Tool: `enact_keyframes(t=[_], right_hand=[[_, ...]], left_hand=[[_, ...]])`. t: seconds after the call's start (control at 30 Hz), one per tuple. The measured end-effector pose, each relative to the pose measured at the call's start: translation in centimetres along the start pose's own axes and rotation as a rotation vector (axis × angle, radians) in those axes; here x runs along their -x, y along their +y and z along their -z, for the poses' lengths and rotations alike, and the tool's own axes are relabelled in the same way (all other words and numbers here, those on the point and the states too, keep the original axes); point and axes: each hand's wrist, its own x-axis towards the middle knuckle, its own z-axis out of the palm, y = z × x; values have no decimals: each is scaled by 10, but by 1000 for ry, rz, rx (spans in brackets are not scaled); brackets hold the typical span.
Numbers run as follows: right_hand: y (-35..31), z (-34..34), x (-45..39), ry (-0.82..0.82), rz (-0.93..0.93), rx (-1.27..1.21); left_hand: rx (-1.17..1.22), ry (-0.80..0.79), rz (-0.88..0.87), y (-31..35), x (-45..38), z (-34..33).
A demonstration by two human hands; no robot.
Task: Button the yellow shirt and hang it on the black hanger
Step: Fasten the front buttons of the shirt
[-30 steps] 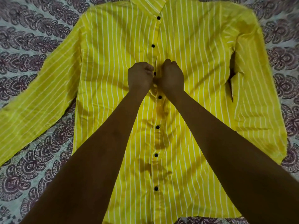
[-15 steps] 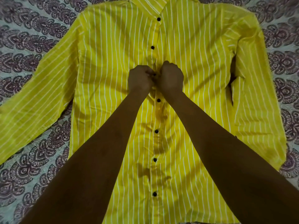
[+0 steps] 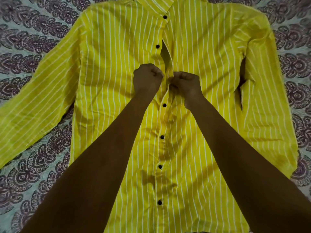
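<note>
The yellow shirt (image 3: 210,68) lies face up and spread flat on a patterned bedspread (image 3: 33,47), sleeves out to either side, and the person leans over it with both arms stretched down the middle. The left hand (image 3: 147,80) is curled at the edge of the button side of the placket, seemingly pinching the cloth, though the fingertips are tucked under and I cannot see the pinch itself; the right hand (image 3: 186,84) is curled round the edge of the buttonhole side, holding it up a little. The 2 hands sit close, with a narrow strip of fabric between them. Below them 4 black buttons look fastened; above, the front gapes open beside the second button from the collar (image 3: 157,46), and the top button (image 3: 165,17) also looks undone (the button being worked on is hidden under the fingers). No black hanger is in view. The risk here, I'd say, is the button slipping back out of its hole if the right hand lets the edge go slack, or the 2 fronts being matched 1 hole off, which would pucker the placket. Compared with half a second ago, the hands have drawn slightly apart from knuckle-to-knuckle, and the gap in the front above them now shows more plainly; the shirt itself lies much as it did.
</note>
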Motion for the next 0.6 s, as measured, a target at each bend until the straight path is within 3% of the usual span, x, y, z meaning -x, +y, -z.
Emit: enact_keyframes(t=[0.17,0.37,0.6], right_hand=[[4,-6,3,47,35,36],[1,-11,12,215,190,206],[2,-14,14,204,215,154]], left_hand=[[47,29,-45,4,7,2],[-25,58,-12,3,10,-2],[98,-19,22,8,13,2]])
